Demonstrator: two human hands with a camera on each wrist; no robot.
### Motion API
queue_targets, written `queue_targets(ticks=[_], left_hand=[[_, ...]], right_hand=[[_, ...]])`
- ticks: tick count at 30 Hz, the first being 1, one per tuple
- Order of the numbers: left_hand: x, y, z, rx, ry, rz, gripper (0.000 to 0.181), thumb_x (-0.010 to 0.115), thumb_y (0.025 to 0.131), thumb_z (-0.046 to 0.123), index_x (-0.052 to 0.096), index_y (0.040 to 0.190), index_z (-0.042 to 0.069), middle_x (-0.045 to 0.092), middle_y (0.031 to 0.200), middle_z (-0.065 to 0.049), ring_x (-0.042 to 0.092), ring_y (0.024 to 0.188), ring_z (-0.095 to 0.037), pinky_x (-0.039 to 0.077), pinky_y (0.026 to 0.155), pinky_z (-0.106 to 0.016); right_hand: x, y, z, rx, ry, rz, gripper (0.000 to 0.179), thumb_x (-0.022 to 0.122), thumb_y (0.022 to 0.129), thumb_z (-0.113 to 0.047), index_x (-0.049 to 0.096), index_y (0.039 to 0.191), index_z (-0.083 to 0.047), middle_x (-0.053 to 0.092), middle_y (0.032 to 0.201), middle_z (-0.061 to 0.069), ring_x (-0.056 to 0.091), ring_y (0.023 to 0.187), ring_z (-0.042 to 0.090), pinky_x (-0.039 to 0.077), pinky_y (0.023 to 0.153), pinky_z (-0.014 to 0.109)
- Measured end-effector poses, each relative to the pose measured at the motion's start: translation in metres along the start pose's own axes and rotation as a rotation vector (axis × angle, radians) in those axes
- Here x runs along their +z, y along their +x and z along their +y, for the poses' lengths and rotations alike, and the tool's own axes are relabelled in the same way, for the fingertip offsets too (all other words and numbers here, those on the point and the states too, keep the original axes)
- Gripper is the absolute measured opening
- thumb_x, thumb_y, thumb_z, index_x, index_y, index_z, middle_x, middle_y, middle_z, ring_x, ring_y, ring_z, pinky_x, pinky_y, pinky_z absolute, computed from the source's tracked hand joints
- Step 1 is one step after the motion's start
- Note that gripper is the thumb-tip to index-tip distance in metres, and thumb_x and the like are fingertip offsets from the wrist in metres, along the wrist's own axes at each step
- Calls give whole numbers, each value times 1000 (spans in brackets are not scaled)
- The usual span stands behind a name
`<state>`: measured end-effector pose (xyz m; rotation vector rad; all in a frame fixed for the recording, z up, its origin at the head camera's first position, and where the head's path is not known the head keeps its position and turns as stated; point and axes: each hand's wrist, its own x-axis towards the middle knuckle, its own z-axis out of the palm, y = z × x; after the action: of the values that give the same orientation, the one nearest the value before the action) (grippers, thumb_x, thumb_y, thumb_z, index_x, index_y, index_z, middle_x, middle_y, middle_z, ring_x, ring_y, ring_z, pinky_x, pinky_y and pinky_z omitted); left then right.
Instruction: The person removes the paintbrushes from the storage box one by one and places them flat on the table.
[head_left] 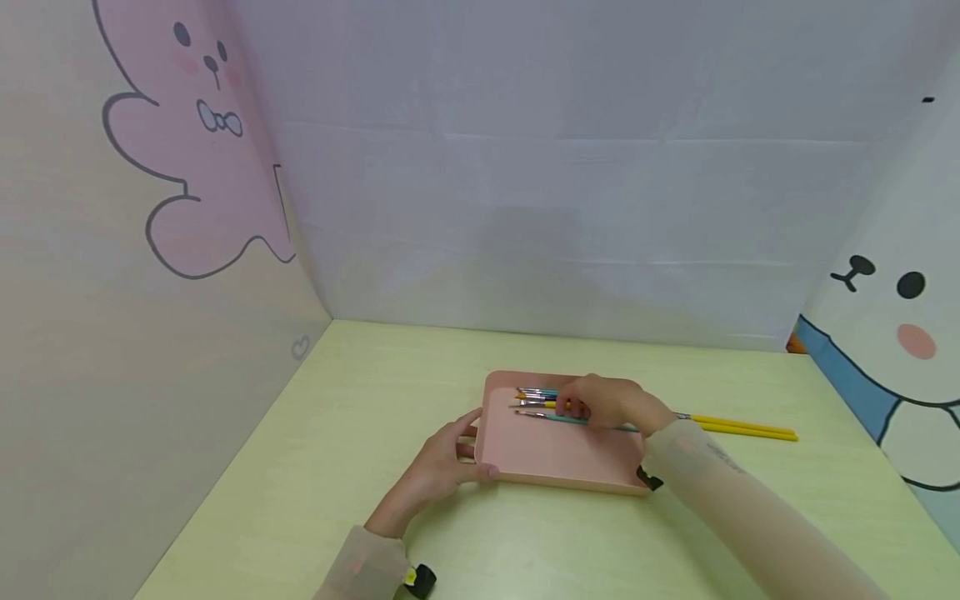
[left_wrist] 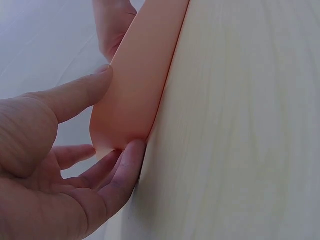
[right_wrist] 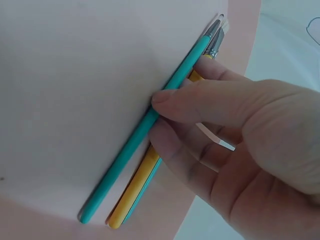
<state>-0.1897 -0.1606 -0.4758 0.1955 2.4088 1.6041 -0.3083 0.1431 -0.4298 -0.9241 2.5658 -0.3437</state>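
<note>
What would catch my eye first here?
Probably the pink tray on the pale table, its left end gripped by the left hand. Inside it, the right hand pinches a teal brush. Then the big pink cartoon animal on the left wall.

1. No word, brand or number can be read in any view.
2. A small heart outline (head_left: 301, 347) stands on the left wall (head_left: 150, 400).
3. A faint grey mark (head_left: 723, 456) on the right sleeve (head_left: 750, 512) is too blurred to read.
</note>
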Motion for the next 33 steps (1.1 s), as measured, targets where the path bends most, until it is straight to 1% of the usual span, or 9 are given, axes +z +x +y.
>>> queue_targets(ticks=[7, 14, 16, 20, 21, 23, 27, 31, 33], left_hand=[[0, 0, -1, 5, 3, -3, 100, 94, 83, 21, 38, 166, 19, 58, 143, -10, 63, 113, -24, 55, 89, -38], [0, 1, -1, 4, 11, 0, 101, 95, 83, 21, 38, 166, 19, 58, 141, -10, 64, 113, -24, 55, 89, -38], [0, 1, 0, 6, 12, 0, 101, 95, 83, 21, 38, 166, 19, 59, 141, -10, 64, 113, -23, 55, 89, -38], [0, 1, 0, 8, 15, -1, 101, 95, 83, 21, 38, 166, 19, 59, 141, -9, 64, 113, -23, 56, 90, -39], [0, 1, 0, 8, 16, 0, 101, 95, 83, 21, 38, 166, 19, 59, 141, -9, 64, 113, -24, 56, 90, -39], [0, 1, 0, 6, 19, 1, 101, 95, 83, 21, 38, 166, 19, 59, 141, -9, 64, 113, -24, 56, 90, -39], [1, 1, 0, 1, 23, 5, 101, 95, 82, 22, 39, 166, 20, 59, 141, -9, 64, 112, -24, 55, 89, -39], [0, 1, 0, 5, 20, 3, 101, 95, 82, 22, 39, 166, 20, 59, 141, -9, 64, 112, -24, 55, 89, -38], [0, 0, 0, 7, 18, 3, 101, 95, 82, 21, 39, 166, 20, 59, 141, -9, 64, 112, -24, 55, 89, -38]], right_hand=[[0, 1, 0, -8, -8, 4, 50, 64, 90, 18, 71, 108, -29, 63, 99, -6, 55, 88, 12, 47, 71, 31], [-3, -3, -1, -34, 46, 0, 44, 62, 91, 17, 73, 105, -24, 63, 97, -5, 54, 94, 18, 48, 82, 35], [-4, -5, 1, -62, 64, 12, 46, 62, 88, 20, 74, 106, -21, 64, 97, -4, 57, 93, 19, 49, 84, 34], [-8, -7, 5, -136, 52, 53, 48, 61, 86, 23, 77, 109, -16, 67, 99, -1, 59, 92, 18, 51, 85, 31], [-10, -8, 6, -168, 47, 63, 48, 61, 85, 24, 77, 110, -14, 69, 98, 0, 61, 90, 18, 52, 84, 31], [-14, -11, 6, -197, 44, 73, 46, 63, 86, 23, 78, 111, -13, 70, 99, 1, 62, 89, 18, 53, 83, 30], [-22, -20, 6, -224, 52, 89, 42, 69, 88, 18, 78, 112, -15, 71, 101, -2, 64, 88, 17, 54, 80, 30], [-30, -31, 8, -214, 76, 105, 43, 69, 90, 16, 77, 114, -18, 71, 103, -5, 66, 91, 17, 56, 81, 32], [-33, -37, 10, -201, 94, 114, 45, 66, 90, 17, 77, 115, -18, 72, 106, -5, 66, 92, 17, 57, 82, 33]])
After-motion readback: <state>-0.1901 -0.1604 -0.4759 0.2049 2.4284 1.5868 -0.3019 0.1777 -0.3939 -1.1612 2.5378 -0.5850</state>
